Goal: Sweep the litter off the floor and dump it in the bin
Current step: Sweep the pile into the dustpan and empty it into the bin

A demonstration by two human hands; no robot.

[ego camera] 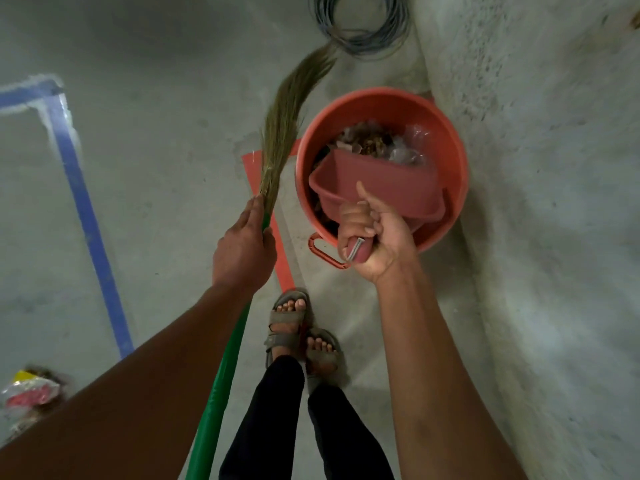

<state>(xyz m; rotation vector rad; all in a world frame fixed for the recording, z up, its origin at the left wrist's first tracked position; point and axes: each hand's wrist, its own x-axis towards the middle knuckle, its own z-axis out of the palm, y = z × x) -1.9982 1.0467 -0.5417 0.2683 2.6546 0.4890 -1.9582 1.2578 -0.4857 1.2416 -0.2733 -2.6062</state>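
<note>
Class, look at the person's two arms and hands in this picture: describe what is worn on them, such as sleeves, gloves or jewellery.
Nothing is worn. The left hand and right hand have no gloves, and no rings or watch show. Both forearms are bare as far as the picture's lower edge, with no sleeve or wristband in view.

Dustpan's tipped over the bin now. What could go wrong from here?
1. The dustpan is tilted inside the orange bin; litter clinging to it may fall on the floor when lifted out.
2. A litter pile lies at lower left, easy to miss.
3. The broom in the left hand could brush the cable coil.
</note>
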